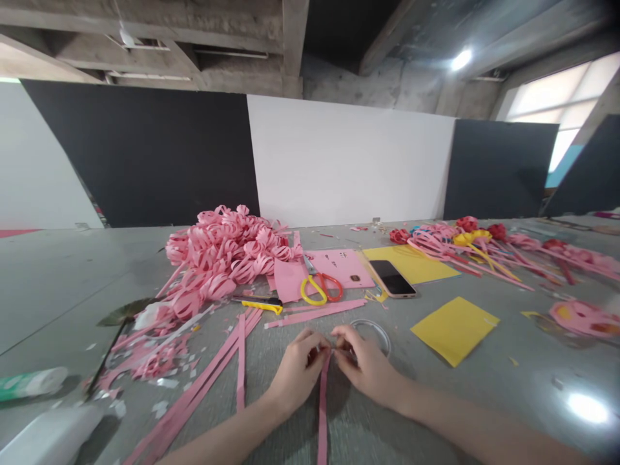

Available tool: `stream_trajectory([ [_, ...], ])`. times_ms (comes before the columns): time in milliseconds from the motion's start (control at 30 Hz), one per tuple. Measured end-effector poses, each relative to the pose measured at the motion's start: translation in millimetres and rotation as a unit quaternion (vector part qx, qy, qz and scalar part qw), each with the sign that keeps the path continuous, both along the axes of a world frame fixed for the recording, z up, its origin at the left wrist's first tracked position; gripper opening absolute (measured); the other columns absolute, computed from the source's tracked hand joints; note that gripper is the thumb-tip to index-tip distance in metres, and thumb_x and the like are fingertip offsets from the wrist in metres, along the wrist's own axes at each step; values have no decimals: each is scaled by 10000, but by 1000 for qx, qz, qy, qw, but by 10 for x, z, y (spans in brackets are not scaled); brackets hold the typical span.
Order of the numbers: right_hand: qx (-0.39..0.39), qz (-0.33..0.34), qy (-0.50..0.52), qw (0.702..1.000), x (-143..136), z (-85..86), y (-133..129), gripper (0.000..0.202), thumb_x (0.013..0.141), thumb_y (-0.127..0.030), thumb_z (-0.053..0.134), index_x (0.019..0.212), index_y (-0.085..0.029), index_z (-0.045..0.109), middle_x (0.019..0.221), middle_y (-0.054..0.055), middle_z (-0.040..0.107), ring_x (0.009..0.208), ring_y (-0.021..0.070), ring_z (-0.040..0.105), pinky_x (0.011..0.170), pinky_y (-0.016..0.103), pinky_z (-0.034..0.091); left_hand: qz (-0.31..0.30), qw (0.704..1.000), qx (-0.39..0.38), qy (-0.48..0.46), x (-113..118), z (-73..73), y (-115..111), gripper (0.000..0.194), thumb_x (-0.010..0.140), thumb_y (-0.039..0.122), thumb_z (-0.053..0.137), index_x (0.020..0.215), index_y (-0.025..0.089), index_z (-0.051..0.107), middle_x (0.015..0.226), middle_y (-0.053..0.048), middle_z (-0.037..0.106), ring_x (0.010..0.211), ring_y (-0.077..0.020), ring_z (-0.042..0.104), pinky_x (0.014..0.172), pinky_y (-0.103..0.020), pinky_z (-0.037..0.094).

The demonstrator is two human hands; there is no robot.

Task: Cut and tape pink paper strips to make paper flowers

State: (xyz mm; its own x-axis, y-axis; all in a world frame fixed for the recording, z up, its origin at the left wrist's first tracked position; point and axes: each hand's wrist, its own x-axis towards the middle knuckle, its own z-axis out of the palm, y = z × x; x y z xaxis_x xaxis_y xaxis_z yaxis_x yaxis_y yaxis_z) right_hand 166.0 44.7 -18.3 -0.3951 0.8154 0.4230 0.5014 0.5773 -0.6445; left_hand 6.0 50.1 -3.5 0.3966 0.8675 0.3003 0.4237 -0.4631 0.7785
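Your left hand (301, 363) and right hand (364, 367) pinch a pink strip (323, 413). Tape roll (386, 339) crowds the right; scissors (320, 278), cutter (264, 305) lie toward the worktop (130, 258) back edge.

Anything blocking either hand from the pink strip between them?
Nothing visible: left hand and right hand are at the far end of the pink strip. The clear ring lies past the right hand, not between.

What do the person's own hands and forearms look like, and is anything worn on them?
The left hand and right hand have no gloves. No ring, watch or bracelet is visible. The left forearm and right forearm are slender and uncovered as far as the picture shows; no sleeve is in view. Nail details are too small to judge.
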Motion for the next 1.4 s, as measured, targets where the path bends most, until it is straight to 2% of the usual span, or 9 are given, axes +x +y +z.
stream_trajectory([
  [167,34,-18,-50,998,-13,13,-4,101,772,-108,425,820,-192,452,734,3,528,660,126,508,577,221,374,8,1000,10,3,2,-2,-8,152,719,87,393,635,163,493,666,12,446,622,-112,443,585,-201,337],
  [233,52,-23,-77,995,-13,27,-9,90,774,-106,423,749,-190,441,701,-5,511,624,121,486,557,220,351,15,1000,9,7,5,-1,-10,148,719,96,395,623,162,485,658,12,441,619,-115,443,587,-206,338],
  [433,109,-28,-142,983,-16,27,-24,118,750,-91,424,689,-191,409,648,-20,481,592,120,455,544,220,316,15,1000,4,20,22,-6,-16,144,698,83,396,593,162,454,636,14,434,600,-117,432,570,-211,328],
  [600,203,-37,-205,957,-24,-39,-9,118,737,-99,420,662,-189,422,643,-10,483,593,136,441,549,239,296,2,1000,-6,11,26,-41,-19,143,683,57,387,600,161,441,643,13,444,611,-115,437,572,-209,330],
  [800,263,-26,-215,940,-16,-92,-1,145,784,-129,401,658,-187,443,640,-7,483,591,133,443,579,243,301,-16,1000,-24,-11,21,-41,-12,138,699,81,395,595,159,443,633,13,442,608,-115,435,568,-209,333],
  [1133,274,-39,-192,942,-17,-42,-29,188,790,-113,378,635,-191,448,599,-2,487,568,136,452,557,246,312,-13,998,-49,-29,20,-35,9,156,765,195,389,616,166,424,622,15,428,602,-118,405,573,-223,327],
  [1267,293,4,-176,940,-20,-10,-86,148,747,-83,389,659,-194,432,600,-2,511,557,131,472,554,241,336,35,997,-52,-54,0,-65,49,196,780,235,361,594,175,384,593,26,403,588,-117,389,573,-226,325],
  [1333,272,16,-154,950,-18,15,-102,127,732,-76,389,698,-193,427,673,14,548,602,136,498,591,251,365,42,996,-50,-55,-7,-74,62,200,779,248,355,594,177,382,580,31,396,574,-116,380,564,-227,320],
  [1400,219,-6,-109,970,-12,38,-99,112,733,-88,395,764,-191,425,786,36,574,684,149,524,645,273,391,40,997,-46,-49,-9,-78,66,199,774,254,354,594,177,386,575,31,397,569,-118,378,558,-229,316],
])
